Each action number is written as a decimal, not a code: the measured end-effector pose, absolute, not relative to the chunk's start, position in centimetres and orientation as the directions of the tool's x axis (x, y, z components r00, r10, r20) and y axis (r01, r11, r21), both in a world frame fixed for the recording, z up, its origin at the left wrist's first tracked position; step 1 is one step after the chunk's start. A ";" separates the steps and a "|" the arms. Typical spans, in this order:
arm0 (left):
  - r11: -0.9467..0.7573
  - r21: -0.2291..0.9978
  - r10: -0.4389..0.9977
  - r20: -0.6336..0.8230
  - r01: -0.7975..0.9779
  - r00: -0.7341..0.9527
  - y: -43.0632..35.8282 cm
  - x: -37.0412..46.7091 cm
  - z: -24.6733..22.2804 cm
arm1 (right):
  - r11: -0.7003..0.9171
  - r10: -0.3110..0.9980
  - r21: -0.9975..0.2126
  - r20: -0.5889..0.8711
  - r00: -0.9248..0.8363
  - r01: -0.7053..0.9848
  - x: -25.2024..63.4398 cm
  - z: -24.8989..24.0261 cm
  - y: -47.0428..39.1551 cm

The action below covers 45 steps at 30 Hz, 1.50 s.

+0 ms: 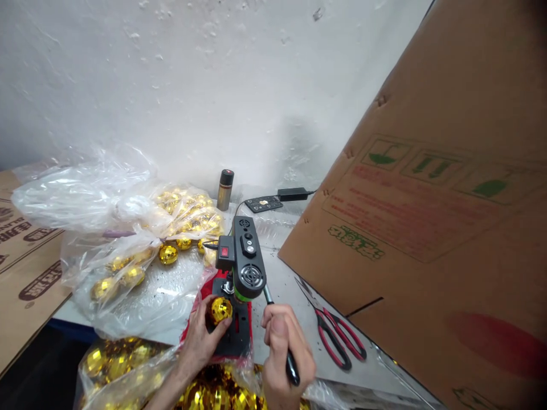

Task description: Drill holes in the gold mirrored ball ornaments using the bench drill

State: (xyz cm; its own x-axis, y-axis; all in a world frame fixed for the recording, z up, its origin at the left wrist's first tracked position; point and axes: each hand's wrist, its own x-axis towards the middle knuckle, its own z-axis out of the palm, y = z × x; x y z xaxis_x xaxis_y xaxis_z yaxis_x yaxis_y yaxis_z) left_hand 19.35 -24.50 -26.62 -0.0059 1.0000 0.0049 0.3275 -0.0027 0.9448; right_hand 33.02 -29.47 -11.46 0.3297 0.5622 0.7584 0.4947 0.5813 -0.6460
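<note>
red scissors (337,336), cardboard box (436,228), spray can (225,189)

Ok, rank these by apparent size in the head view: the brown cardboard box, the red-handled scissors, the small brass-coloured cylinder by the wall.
1. Brown cardboard box, by far the largest.
2. Red-handled scissors.
3. Small brass-coloured cylinder, though it stands farther from the camera, so it may look smaller than it is.

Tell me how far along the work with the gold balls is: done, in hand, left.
Done: cannot tell; faceted gold balls fill the bag near the lap, finished or not. In hand: the left hand holds one shiny gold ball on the base of the small black bench press, while the right hand grips its black lever handle. Left: many gold balls lie in the clear plastic bag on the table.
</note>
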 end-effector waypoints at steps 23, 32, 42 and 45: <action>-0.341 0.762 0.930 0.188 0.550 0.316 -22.9 20.7 -25.5 | 0.588 0.557 -0.621 0.775 0.297 0.518 33.2 -12.8 -29.8; -0.323 0.803 0.928 0.165 0.501 0.334 -23.1 20.5 -25.7 | 0.583 0.422 -0.532 0.844 0.330 0.614 32.6 -15.8 -29.2; -0.304 0.807 0.932 0.141 0.506 0.334 -23.2 20.6 -25.6 | 0.556 0.355 -0.532 0.847 0.396 0.638 32.0 -16.7 -28.4; -0.311 0.803 0.930 0.148 0.509 0.335 -23.2 20.7 -25.4 | 0.568 0.358 -0.538 0.843 0.401 0.623 32.1 -17.0 -28.5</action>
